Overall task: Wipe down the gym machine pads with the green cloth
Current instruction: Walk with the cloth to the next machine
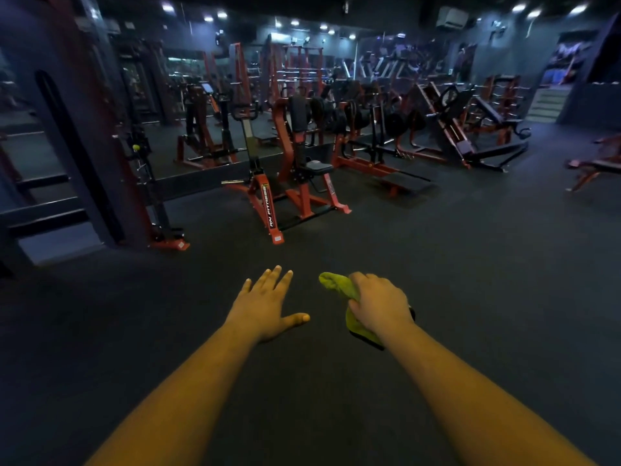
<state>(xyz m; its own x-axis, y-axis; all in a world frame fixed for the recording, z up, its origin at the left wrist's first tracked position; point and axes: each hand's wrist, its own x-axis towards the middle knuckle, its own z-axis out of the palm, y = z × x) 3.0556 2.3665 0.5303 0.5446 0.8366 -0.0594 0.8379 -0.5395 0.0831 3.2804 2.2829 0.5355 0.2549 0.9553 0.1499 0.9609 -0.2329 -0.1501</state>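
My right hand (pixel 379 302) grips the bunched green cloth (pixel 339 286), which sticks out to the left of the fingers and hangs below the palm. My left hand (pixel 265 302) is stretched out beside it with fingers straight and spread, holding nothing. Both hands hover over dark floor. Ahead stands a red gym machine (pixel 295 183) with a black seat pad (pixel 317 167) and an upright black chest pad (pixel 299 112). It is well beyond the hands.
Dark rubber floor (pixel 437 264) spreads between me and the machines. A dark rack with a red foot (pixel 168 243) stands at the left. More red machines (pixel 453 129) and a bench (pixel 594 166) fill the back and right. Steps (pixel 547 102) rise at far right.
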